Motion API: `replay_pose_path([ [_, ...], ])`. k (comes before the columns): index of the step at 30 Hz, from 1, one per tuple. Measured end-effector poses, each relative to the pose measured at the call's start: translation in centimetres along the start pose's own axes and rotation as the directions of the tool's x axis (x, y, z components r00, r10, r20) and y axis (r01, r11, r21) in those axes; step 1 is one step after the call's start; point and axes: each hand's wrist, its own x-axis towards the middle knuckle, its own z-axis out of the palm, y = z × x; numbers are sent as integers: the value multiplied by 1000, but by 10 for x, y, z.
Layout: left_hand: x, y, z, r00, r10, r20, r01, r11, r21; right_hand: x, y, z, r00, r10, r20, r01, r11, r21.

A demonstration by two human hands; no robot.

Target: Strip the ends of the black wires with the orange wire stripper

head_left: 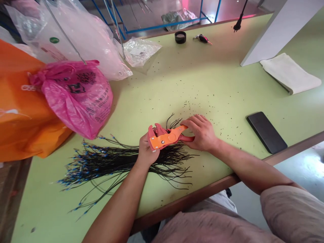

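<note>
An orange and red wire stripper is held by its handles in my right hand, with the fingers wrapped round the grips. Its red jaws point left, right in front of my left hand. That hand is closed, and the tool covers most of its fingers, so what they hold is hidden. Beneath it lies a thick bundle of black wires with blue terminals at the left ends. The plain right ends fan out under the tool, and a few strands stick up behind it.
Small black bits litter the green table. A phone and a folded cloth lie at the right. Behind are a black ring, a small tool and a hanging plug. A pink bag stands left.
</note>
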Motion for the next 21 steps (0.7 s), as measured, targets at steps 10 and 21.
replay_pose_path([
  [10, 2, -18, -7, 994, 112, -10, -110, 987, 116, 1, -1, -3, 999, 28, 44, -31, 998, 59],
  [21, -4, -7, -4, 1000, -16, 25, 13, 992, 127, 4, -14, -7, 984, 84, 156, -101, 989, 106],
])
